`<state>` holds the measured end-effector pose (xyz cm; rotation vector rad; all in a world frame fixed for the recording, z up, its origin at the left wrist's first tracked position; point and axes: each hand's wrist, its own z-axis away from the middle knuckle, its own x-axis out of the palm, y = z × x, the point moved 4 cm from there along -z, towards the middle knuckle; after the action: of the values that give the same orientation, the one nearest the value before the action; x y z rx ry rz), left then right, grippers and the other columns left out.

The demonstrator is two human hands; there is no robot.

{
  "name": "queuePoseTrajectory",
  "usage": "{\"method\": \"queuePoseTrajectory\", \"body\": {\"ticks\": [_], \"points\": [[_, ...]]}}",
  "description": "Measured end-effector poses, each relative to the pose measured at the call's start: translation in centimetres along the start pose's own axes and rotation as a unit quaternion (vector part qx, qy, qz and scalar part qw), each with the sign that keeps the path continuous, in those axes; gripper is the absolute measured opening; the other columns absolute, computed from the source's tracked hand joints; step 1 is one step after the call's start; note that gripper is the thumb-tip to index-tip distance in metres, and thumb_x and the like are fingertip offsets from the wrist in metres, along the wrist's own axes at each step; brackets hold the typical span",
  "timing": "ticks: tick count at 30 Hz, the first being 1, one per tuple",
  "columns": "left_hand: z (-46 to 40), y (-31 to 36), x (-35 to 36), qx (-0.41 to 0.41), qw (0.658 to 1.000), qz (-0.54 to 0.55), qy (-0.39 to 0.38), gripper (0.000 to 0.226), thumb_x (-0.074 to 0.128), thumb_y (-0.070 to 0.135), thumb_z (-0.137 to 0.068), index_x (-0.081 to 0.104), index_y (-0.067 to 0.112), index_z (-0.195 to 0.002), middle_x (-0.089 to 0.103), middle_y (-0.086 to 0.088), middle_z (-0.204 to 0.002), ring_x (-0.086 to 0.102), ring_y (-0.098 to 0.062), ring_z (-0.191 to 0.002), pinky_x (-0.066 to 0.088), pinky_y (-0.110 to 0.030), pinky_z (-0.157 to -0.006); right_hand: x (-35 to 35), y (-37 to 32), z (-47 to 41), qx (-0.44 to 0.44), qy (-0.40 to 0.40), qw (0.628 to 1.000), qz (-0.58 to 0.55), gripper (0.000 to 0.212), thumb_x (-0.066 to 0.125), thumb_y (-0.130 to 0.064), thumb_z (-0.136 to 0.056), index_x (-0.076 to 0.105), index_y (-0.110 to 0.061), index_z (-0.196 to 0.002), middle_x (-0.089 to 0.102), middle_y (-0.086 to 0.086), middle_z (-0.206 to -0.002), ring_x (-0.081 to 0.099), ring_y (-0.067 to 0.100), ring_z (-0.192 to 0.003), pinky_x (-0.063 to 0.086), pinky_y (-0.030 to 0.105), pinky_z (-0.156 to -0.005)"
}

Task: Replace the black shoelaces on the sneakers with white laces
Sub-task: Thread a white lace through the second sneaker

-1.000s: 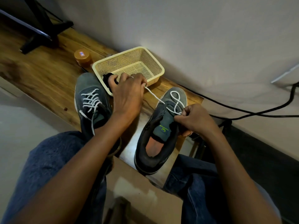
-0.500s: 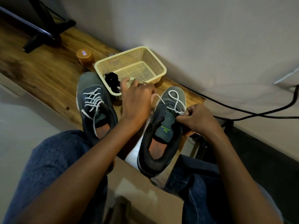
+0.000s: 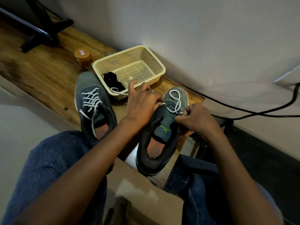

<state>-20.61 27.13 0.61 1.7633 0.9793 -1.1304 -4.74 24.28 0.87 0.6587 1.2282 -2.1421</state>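
Two dark grey sneakers rest on a wooden bench. The left sneaker (image 3: pixel 93 104) is laced with a white lace. The right sneaker (image 3: pixel 162 132) has a white lace (image 3: pixel 176 101) looped loosely over its toe. My right hand (image 3: pixel 196 119) pinches that lace at the sneaker's right eyelets. My left hand (image 3: pixel 142 104) sits at the sneaker's left side, fingers bent over the lace where it leaves the eyelet; the grip itself is hidden. A loose white lace end (image 3: pixel 117 91) trails over the basket rim. Black laces (image 3: pixel 113 82) lie bundled inside the cream basket (image 3: pixel 146 51).
An orange-lidded jar (image 3: pixel 83 56) stands behind the basket. A black stand (image 3: pixel 40 28) is at the far left of the bench (image 3: pixel 40 73). A black cable (image 3: pixel 243 109) runs along the wall on the right. A cardboard box (image 3: pixel 142 197) sits between my knees.
My left hand has come back from the basket's front edge to the right sneaker's left side, and the taut white lace has gone slack. My right hand has stayed at the eyelets.
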Motion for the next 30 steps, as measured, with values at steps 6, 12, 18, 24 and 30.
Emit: {"method": "queuePoseTrajectory", "body": {"ticks": [6,12,18,24,30], "points": [[-0.2,-2.8,-1.8,-0.133,0.986,-0.052,0.091,0.016,0.058,0.034,-0.089,0.069,0.022,-0.09,0.071,0.003,-0.088,0.054,-0.022,-0.103,0.011,-0.042,-0.104,-0.1,0.0,0.0,0.002,0.01,1.0,-0.002,0.022,0.071,-0.021,-0.076,0.056,-0.011,-0.063,0.07,0.022,-0.075,0.069,0.035,-0.072,0.056,0.056,-0.074],[-0.5,-2.2,-0.4,-0.052,0.998,-0.019,-0.009,0.036,0.056,0.034,-0.09,0.056,0.035,-0.125,0.062,0.01,-0.123,0.039,-0.018,-0.125,0.004,-0.039,-0.102,-0.7,0.1,-0.3,-0.043,0.067,0.997,0.026,0.035,0.065,-0.035,-0.089,0.063,-0.002,-0.076,0.068,0.015,-0.072,0.067,0.031,-0.065,0.054,0.043,-0.064],[0.0,-0.4,0.3,-0.004,1.0,0.005,-0.016,0.025,0.06,0.035,-0.091,0.067,0.031,-0.114,0.069,0.007,-0.113,0.045,-0.017,-0.123,0.003,-0.04,-0.105,-0.1,0.4,-1.8,-0.084,0.094,0.983,0.131,0.006,0.069,-0.025,-0.086,0.064,-0.023,-0.084,0.066,0.003,-0.096,0.06,0.024,-0.09,0.046,0.032,-0.073],[0.0,-1.1,-0.4,-0.043,0.998,-0.047,-0.006,0.022,0.055,0.04,-0.093,0.071,0.028,-0.101,0.071,0.004,-0.094,0.048,-0.018,-0.115,0.001,-0.039,-0.104,-1.3,1.1,-2.1,-0.025,0.095,0.98,0.175,0.018,0.066,-0.025,-0.09,0.059,-0.018,-0.075,0.065,0.008,-0.09,0.059,0.027,-0.085,0.045,0.034,-0.071],[-0.1,-1.7,-0.3,-0.078,0.996,-0.046,-0.026,0.02,0.055,0.04,-0.093,0.069,0.028,-0.101,0.07,0.004,-0.095,0.047,-0.018,-0.116,0.001,-0.041,-0.106,-3.4,3.5,-2.5,0.062,0.073,0.969,0.23,0.011,0.065,-0.02,-0.087,0.066,-0.01,-0.092,0.066,0.011,-0.096,0.061,0.031,-0.09,0.048,0.034,-0.076]]}}
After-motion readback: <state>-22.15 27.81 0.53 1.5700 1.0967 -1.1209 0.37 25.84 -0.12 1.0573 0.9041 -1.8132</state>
